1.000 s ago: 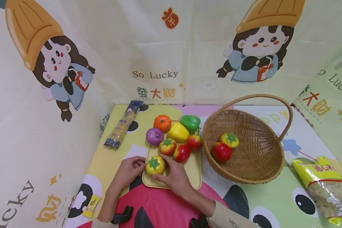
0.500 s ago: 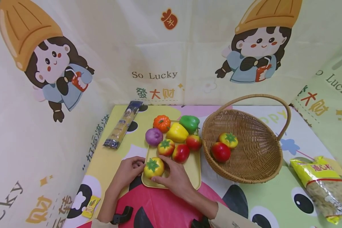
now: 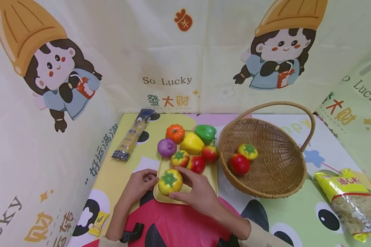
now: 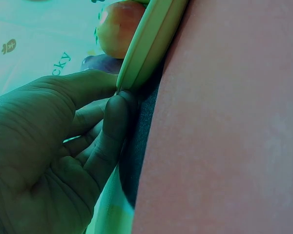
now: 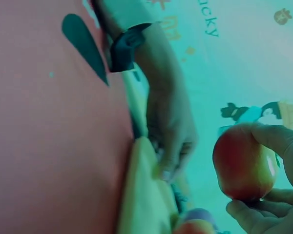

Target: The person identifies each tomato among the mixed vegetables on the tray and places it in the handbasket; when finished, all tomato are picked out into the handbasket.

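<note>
My right hand (image 3: 199, 192) grips a yellow tomato (image 3: 165, 188) with a green leafy top, thumb on the near side and fingers at the far side. In the right wrist view this tomato (image 5: 239, 161) shows a red underside and sits well above the tray. The left hand (image 3: 137, 187) pinches the left rim of a pale yellow tray (image 3: 213, 181), thumb and finger meeting at the edge in the left wrist view. On the tray are a tomato (image 3: 180, 159), two red fruits, a yellow bell pepper (image 3: 192, 143), a green pepper (image 3: 205, 133), a small pumpkin (image 3: 175, 133) and a purple onion (image 3: 166, 148).
A wicker basket (image 3: 278, 157) with a tall handle stands right of the tray, a red fruit (image 3: 239, 164) and a yellow tomato (image 3: 247, 151) inside. A pasta packet (image 3: 133, 135) lies back left, a macaroni bag (image 3: 352, 206) far right, a small yellow sachet (image 3: 98, 223) front left.
The right hand has raised the yellow tomato off the tray, closer to the head camera, and shifted slightly right. The left hand keeps its place at the tray's rim.
</note>
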The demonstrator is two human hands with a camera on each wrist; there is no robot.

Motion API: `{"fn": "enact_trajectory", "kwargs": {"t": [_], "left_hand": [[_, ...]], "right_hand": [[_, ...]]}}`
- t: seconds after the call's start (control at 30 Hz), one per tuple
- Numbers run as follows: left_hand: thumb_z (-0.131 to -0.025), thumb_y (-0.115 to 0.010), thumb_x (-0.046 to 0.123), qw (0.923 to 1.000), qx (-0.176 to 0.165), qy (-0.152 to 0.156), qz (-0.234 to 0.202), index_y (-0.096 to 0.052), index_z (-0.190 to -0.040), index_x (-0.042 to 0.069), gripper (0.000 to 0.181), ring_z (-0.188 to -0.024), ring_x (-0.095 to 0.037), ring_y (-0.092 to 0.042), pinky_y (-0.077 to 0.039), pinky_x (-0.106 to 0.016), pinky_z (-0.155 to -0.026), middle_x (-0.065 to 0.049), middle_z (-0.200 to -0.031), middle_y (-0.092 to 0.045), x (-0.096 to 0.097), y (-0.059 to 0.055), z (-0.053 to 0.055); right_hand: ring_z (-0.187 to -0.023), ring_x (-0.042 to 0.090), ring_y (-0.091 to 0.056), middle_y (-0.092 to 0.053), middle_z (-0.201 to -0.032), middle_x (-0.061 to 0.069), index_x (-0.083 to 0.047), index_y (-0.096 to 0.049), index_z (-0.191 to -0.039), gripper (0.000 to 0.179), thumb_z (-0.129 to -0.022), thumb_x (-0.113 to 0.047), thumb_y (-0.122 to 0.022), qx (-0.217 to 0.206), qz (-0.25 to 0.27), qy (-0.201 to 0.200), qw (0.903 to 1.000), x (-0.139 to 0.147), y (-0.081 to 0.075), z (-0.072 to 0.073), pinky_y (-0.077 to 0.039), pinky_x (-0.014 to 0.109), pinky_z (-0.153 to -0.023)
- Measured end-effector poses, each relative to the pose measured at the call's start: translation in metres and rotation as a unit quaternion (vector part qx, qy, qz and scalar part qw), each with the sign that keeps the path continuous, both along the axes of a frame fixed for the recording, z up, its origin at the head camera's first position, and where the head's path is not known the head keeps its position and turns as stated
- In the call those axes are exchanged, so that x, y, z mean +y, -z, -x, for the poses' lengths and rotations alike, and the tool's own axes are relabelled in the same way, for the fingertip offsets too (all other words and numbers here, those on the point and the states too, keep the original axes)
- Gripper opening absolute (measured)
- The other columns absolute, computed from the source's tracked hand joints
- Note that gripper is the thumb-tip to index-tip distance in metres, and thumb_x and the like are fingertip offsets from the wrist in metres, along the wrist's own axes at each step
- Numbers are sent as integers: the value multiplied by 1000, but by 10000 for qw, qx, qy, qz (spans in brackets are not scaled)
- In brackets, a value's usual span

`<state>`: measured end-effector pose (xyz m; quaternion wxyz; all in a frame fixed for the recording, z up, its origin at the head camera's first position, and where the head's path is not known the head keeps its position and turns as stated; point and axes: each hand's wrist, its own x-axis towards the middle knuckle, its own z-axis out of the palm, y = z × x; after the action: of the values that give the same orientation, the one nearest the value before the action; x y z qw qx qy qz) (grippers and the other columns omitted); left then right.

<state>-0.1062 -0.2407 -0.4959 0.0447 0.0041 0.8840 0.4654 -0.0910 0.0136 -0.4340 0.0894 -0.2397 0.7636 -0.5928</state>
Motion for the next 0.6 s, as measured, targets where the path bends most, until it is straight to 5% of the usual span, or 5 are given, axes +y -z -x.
{"fn": "enact_trajectory", "kwargs": {"t": [0.27,0.6], "left_hand": [[-89,-73,16,10000,-40,-13,-16,-72,-109,7,22,-59,-13,-60,-49,-26,-61,3,-77,-65,0,-1,0],[-88,-74,16,10000,-48,-84,22,-73,-109,8,22,-59,-14,-60,-49,-27,-61,3,-76,-64,1,-1,0]], "right_hand": [[-118,10,-59,-61,-130,-7,-18,-54,-139,73,-75,-32,-87,-17,47,-298,9995,25,-20,-4,-47,28,-94],[-117,20,-61,-61,-131,-2,-18,-54,-141,72,-77,-26,-87,614,246,-905,9937,65,-35,-3,-48,34,-94]]}}
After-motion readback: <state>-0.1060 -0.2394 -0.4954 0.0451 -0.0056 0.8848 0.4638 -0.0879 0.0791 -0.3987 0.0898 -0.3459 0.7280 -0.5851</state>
